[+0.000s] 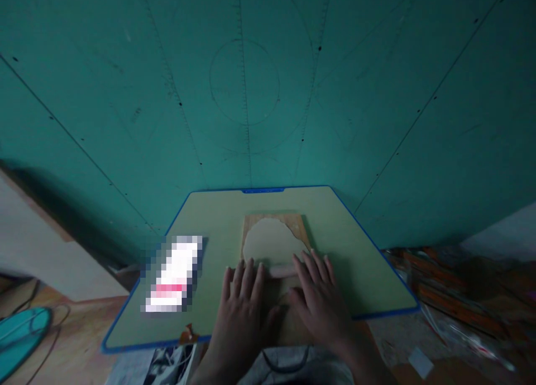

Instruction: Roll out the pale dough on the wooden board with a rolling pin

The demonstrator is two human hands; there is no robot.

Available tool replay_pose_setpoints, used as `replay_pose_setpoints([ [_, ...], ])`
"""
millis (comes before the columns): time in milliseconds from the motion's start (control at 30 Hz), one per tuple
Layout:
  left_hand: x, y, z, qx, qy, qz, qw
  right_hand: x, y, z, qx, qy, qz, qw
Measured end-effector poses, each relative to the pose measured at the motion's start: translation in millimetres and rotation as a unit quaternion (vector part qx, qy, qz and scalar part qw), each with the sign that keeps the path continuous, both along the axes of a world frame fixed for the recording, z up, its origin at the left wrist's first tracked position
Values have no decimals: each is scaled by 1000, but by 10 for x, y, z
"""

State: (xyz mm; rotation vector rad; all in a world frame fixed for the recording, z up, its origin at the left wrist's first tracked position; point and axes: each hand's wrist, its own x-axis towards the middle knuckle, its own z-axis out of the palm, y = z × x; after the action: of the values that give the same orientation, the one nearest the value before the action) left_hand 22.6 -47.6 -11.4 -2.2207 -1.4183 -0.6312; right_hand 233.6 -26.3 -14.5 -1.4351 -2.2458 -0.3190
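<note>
A flat, pale sheet of dough (270, 239) with an uneven edge lies on a wooden board (295, 222). Across its near part runs a rolling pin (281, 271), visible only between my hands. My left hand (242, 301) rests over the pin's left end, palm down and fingers stretched forward. On the right end lies my right hand (320, 295), also flat with its fingers spread. Both hands press on the pin without wrapping round it. The ends of the pin and part of the board's near half are hidden beneath my hands.
A pale tabletop (355, 262) with a blue rim carries the board. A bright, pixelated phone-like screen (176, 273) lies on the left. Beyond stands a green wall (268, 94). Wooden pieces (456, 301) are piled on the floor at right, and a turquoise round object (20, 334) lies at lower left.
</note>
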Motion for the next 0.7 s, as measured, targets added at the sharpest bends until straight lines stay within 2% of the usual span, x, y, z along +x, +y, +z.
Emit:
replay_pose_setpoints([
  [133,-10,195,25,-19,-7,4,1000,-49,196,83,-27,8,-5,1000],
  [267,-23,286,74,-52,-8,-4,999,-65,281,132,-43,15,-11,999],
  [467,-39,236,125,-64,-15,-14,998,-65,254,149,-45,22,-6,999],
  [700,-76,190,95,-94,-37,-35,994,-67,204,168,-46,37,-1,998],
])
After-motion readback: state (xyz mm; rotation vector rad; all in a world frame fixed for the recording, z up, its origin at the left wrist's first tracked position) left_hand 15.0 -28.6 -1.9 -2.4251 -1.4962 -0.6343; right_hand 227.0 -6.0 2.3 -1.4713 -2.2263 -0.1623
